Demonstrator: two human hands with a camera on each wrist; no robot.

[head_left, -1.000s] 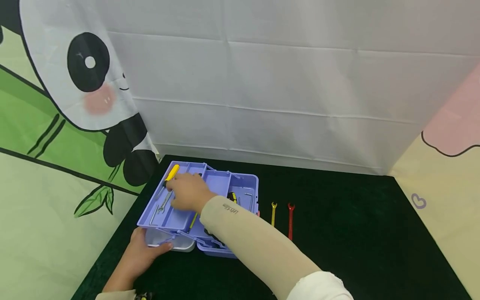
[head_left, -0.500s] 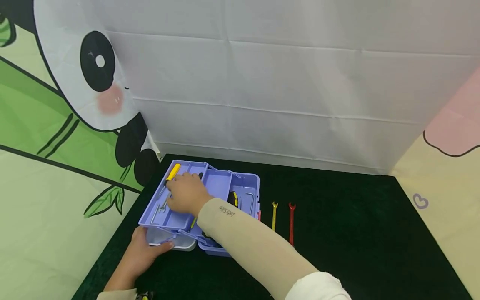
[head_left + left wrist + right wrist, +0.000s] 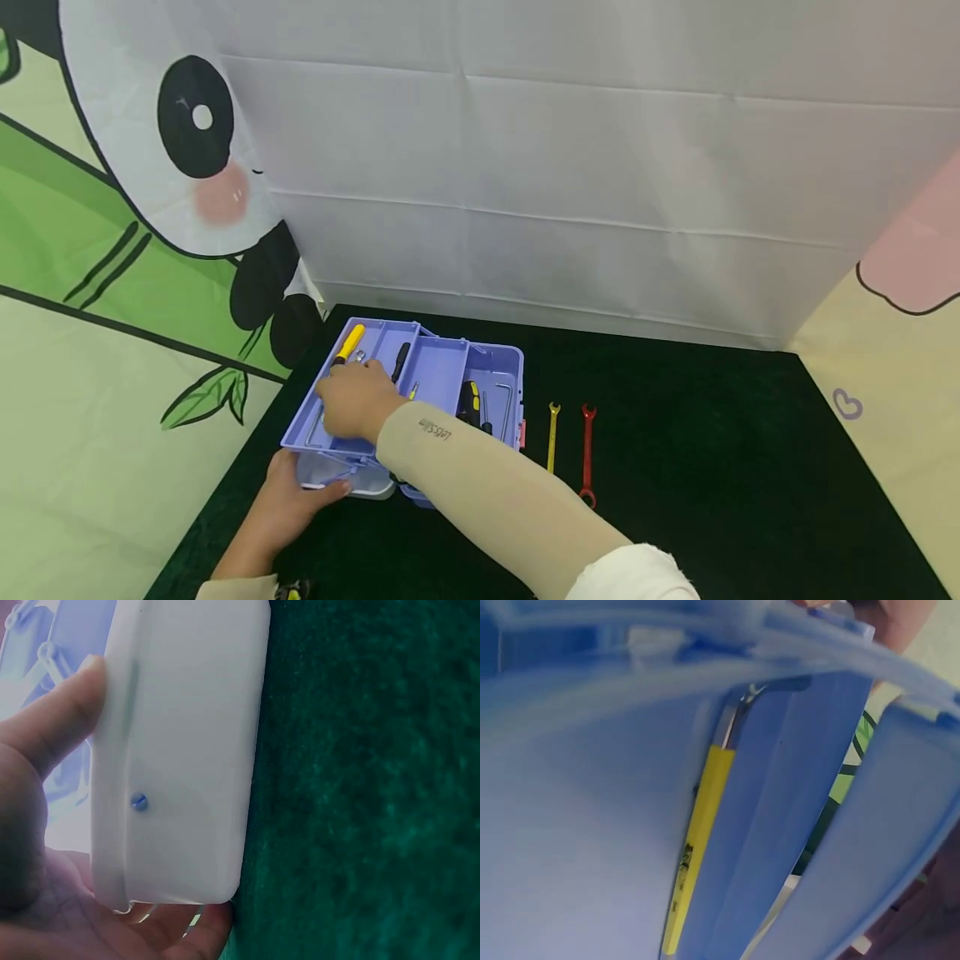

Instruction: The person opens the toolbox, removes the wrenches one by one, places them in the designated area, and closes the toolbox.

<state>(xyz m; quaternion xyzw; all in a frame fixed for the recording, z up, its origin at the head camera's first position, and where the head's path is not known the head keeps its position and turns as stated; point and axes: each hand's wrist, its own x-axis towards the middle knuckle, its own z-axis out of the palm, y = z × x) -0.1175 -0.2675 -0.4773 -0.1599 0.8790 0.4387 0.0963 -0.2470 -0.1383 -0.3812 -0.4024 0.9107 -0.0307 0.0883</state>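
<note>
right hand [image 3: 356,402] has slid toward eight o'clock on the tray [image 3: 386,342], work apparently shifting there; i can't tell its grip. left hand [image 3: 291,500] clasps the pale lid [image 3: 191,772].

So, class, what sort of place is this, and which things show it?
Probably a makeshift indoor tabletop work corner: a dark green covered table, cartoon-printed sheeting hung behind it, and an open purple toolbox on top.
</note>
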